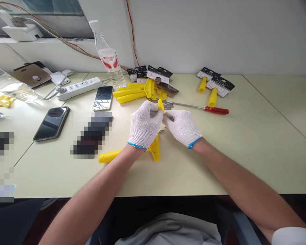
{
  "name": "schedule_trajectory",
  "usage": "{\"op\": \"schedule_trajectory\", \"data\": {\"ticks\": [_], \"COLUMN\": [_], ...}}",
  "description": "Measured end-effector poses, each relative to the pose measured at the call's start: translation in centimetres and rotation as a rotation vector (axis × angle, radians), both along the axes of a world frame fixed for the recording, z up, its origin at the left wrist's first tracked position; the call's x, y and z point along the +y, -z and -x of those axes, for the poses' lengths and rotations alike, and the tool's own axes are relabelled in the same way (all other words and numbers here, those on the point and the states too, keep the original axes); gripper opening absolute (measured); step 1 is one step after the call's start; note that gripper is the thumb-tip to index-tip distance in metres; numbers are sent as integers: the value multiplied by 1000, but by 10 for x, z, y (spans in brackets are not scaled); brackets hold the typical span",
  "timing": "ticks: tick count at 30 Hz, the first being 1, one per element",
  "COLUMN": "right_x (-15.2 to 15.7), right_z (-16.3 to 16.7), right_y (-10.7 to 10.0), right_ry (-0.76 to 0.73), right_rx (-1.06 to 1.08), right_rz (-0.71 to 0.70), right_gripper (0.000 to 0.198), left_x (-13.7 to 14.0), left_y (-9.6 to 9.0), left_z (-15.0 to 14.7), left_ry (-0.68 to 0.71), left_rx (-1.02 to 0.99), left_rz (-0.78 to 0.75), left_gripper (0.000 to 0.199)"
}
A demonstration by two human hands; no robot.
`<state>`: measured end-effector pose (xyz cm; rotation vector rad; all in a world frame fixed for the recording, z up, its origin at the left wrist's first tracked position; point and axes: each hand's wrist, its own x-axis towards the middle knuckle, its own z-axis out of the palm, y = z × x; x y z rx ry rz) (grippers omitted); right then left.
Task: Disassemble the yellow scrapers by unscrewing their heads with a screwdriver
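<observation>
My left hand (146,122), in a white knit glove, pinches a small yellow plastic piece (160,104) that sticks up between thumb and fingers. Close against it is my gloved right hand (182,126), fingertips pressed together near the piece's lower end; what they grip is hidden. Beneath my left wrist lies a yellow scraper handle (109,156) with its flared head (155,149) pointing right. Small metal bits, perhaps screws (160,131), rest just below my fingers. Behind my hands are flat grey blades (167,104) and a screwdriver (216,110) with a red handle.
Several yellow scrapers (131,97) are piled at the back beside black-and-white cards (158,74). Two yellow handles (212,98) with cards lie back right. Leftward are a water bottle (112,64), a power strip (79,88), a white phone (103,98) and a dark phone (51,123).
</observation>
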<state>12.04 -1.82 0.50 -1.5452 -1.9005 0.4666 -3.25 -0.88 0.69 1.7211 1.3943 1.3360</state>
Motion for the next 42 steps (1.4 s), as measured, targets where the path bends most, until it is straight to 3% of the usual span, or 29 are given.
{"op": "schedule_trajectory", "data": {"ticks": [5,10,22,26,32,42], "right_x": [-1,-5,-1,1,2,2], "right_z": [1,11,18,10,-4,0], "right_y": [-1,-4,-4,-5,-9,-2], "right_ry": [-2,77,115,87,-12,55], "right_rx": [-6,-85,-216,-140,173,102], "right_rz": [-11,-46,-52,-38,152,85], "right_gripper": [43,42,34,34,36,31], "left_x": [-5,-9,-7,-3,0,-5], "left_y": [1,2,-2,0,-5,-3], "left_z": [-2,-6,-12,-7,-1,-8], "left_ry": [-77,-119,-166,-108,-58,-50], "left_rx": [111,112,-25,-178,-331,-275], "left_rz": [-89,-109,50,142,271,222], "left_gripper": [23,25,20,15,13,12]}}
